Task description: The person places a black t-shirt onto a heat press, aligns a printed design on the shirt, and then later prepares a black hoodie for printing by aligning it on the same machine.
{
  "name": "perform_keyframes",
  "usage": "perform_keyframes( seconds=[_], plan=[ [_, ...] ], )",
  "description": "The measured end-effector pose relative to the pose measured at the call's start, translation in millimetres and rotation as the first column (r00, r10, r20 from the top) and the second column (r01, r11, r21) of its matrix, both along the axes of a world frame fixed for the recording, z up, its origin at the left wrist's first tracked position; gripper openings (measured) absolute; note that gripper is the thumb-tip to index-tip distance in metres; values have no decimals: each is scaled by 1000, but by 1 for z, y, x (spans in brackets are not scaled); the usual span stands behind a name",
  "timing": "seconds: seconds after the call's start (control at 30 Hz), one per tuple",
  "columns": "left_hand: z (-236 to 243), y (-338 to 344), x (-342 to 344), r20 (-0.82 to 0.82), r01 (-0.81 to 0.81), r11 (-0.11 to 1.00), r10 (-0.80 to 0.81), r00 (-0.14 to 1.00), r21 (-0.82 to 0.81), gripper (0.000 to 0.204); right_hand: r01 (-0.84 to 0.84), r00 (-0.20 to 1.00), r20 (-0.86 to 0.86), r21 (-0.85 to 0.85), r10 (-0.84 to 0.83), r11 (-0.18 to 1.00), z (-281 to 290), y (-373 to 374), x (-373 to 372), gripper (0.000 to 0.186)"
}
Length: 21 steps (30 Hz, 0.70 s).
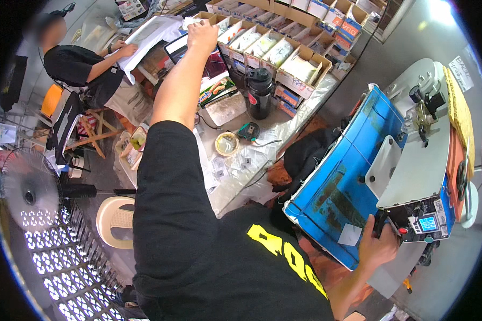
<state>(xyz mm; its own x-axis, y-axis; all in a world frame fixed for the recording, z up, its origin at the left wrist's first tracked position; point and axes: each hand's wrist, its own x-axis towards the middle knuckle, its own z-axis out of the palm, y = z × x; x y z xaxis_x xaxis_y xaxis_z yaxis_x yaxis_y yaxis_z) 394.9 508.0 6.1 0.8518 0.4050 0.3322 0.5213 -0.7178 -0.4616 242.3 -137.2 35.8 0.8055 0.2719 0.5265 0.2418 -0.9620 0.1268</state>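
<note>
My left arm stretches far out over the work table, and my left hand (202, 34) pinches a small white piece (190, 22) at the near end of a row of cardboard boxes (300, 58) filled with white packets. At the lower right, my right hand (377, 247) is closed around a black handle (381, 221) on a grey press machine (418, 171). A control box with a small lit screen (427, 222) sits just right of that hand. A blue sheet (332, 187) covers the machine's lower plate, with a small white square (350, 234) on it.
Another person in a black shirt (75, 64) handles white fabric (150, 32) at the upper left. On the plastic-covered table stand a black bottle (258, 92) and a tape roll (227, 143). A fan (29, 195) and a cream stool (115, 219) stand at the left.
</note>
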Motion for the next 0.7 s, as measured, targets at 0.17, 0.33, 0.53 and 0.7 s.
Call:
perform_keyframes(
  seconds=[0.17, 0.33, 0.53, 0.7],
  plan=[
    [-12, 9, -20, 357, 159, 985, -127, 925, -62, 56, -13, 1000, -10, 1, 13, 1000, -1, -2, 2, 45],
    [-62, -58, -79, 787, 649, 740, -292, 543, -174, 37, -15, 1000, 3, 0, 15, 1000, 4, 3, 0, 43],
    [-189, -197, -185, 734, 578, 479, 250, 631, -660, 16, -49, 999, -24, -20, 48, 999, 4, -6, 0, 50],
    [-239, -316, -259, 502, 468, 183, 271, 821, -865, 16, -54, 989, -141, -28, 49, 998, 11, -8, -3, 47]
  ],
)
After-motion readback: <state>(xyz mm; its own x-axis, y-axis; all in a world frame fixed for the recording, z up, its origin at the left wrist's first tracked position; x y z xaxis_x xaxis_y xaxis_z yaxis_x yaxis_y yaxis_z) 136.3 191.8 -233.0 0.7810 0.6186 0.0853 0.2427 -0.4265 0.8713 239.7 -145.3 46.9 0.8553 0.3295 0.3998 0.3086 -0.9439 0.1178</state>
